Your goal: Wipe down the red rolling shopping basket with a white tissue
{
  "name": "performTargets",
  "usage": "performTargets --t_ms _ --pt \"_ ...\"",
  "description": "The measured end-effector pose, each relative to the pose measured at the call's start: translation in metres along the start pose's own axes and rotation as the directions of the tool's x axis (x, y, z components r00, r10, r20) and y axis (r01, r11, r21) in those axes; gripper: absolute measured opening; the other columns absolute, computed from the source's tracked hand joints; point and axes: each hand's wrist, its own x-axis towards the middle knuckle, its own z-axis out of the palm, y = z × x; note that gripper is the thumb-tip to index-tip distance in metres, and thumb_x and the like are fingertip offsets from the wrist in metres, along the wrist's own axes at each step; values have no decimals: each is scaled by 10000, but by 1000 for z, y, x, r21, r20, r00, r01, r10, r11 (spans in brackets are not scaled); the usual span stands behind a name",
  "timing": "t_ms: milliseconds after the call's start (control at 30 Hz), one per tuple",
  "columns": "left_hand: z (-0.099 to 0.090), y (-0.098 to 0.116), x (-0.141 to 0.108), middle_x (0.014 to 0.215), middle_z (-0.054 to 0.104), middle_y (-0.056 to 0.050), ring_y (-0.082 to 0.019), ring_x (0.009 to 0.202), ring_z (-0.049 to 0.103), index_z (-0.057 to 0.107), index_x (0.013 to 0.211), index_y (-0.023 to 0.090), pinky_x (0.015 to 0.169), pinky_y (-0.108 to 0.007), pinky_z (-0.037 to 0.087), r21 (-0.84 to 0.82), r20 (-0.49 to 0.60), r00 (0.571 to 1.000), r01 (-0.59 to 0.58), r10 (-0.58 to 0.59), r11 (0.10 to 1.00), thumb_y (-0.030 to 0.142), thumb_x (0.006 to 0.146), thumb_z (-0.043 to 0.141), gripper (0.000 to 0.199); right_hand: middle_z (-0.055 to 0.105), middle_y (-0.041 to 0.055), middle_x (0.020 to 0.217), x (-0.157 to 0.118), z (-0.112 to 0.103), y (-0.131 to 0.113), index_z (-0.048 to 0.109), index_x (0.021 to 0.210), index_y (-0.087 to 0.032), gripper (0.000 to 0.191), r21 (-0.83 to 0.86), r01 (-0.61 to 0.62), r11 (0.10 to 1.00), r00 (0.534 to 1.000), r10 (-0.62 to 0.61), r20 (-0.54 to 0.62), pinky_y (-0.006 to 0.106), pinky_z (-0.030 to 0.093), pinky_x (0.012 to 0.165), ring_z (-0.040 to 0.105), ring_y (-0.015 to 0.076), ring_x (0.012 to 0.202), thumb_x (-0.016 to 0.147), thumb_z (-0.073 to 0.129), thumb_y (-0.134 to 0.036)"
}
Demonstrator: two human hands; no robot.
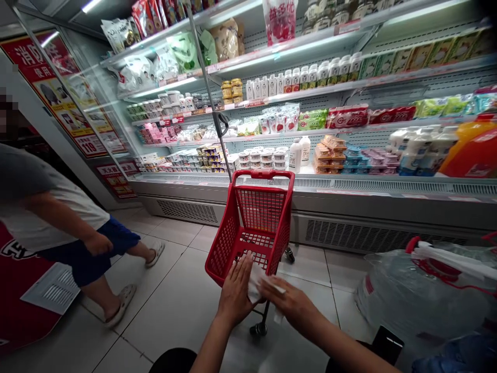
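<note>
A white tissue or thin wipe (pixel 254 282) lies between my two hands, in front of a red plastic shopping cart (pixel 264 207). My left hand (pixel 237 290) has its fingers stretched out, its palm side against the tissue. From the right, my right hand (pixel 285 300) holds the tissue with its fingers pressed together. Both hands overlap the near edge of the cart in view. Only the cart's mesh floor shows inside it; my hands hide part of its near end.
A refrigerated shelf (pixel 264 134) of dairy goods runs behind the cart. At left, a person in blue shorts (pixel 93 254) walks beside a red case (pixel 23 300). Large clear water bottles (pixel 411 290) and a dark phone (pixel 388 344) are at lower right.
</note>
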Motion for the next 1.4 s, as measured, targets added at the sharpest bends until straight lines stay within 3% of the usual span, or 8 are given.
performTargets --t_ms 100,367,500,700,933,1067,1233,1400 --pt "4 1 0 1714 278 -138 -279 1588 270 -58 1674 180 1264 -474 305 -2 5 1000 5 -5 1000 515 950 615 1044 533 45 1574 -2 -2 6 461 1564 -222 688 -5 68 998 998 -68 16 409 441 1215 507 203 1444 925 468 31" --pt "7 11 3 1724 257 -114 -291 1593 254 -72 1674 236 1260 -515 313 -42 73 996 63 -60 997 587 946 610 1058 532 34 1572 12 -12 115 299 1641 -296 923 -116 -161 980 985 153 -80 407 481 1172 562 162 1392 821 353 124" --pt "10 12 3 1722 258 -128 -296 1594 250 -64 1674 217 1268 -524 298 -24 51 996 73 -72 997 573 921 649 1097 519 40 1582 4 -4 79 281 1648 -277 958 -96 -175 980 983 168 -71 390 511 1142 540 171 1413 784 361 130" --pt "14 17 1 1724 248 -132 -296 1597 240 -89 1670 190 1271 -524 281 -29 11 997 78 -77 997 448 916 649 1087 518 61 1582 -10 1 -3 380 1610 -206 797 -22 85 996 996 -85 7 410 459 1196 483 201 1462 867 436 77" --pt "-3 1 2 1739 213 -86 -263 1613 187 -64 1675 221 1306 -496 209 -12 108 992 -62 63 998 554 952 613 1045 538 41 1566 -11 -21 62 305 1639 -264 905 -73 22 997 1000 -23 -11 432 419 1229 531 160 1419 824 341 130" --pt "-13 -33 0 1746 187 -55 -258 1610 199 -36 1678 268 1314 -505 177 94 107 994 24 -34 995 530 976 586 974 510 18 1588 -16 -25 89 187 1667 -303 1034 -144 -101 984 995 97 -38 439 448 1207 551 152 1400 747 292 156" --pt "-7 -45 3 1744 204 -18 -244 1597 249 26 1679 325 1299 -465 242 107 120 991 45 -58 993 477 990 575 894 418 35 1642 -36 -10 56 92 1681 -307 1051 -223 -377 899 926 364 -97 413 560 1080 621 189 1330 746 245 147" --pt "8 -21 10 1743 212 -60 -271 1593 258 48 1683 272 1297 -485 241 70 35 996 79 -82 994 448 951 610 939 372 45 1669 -54 0 3 72 1686 -254 1010 -206 -409 889 912 399 -92 391 515 1135 504 180 1443 766 238 127"
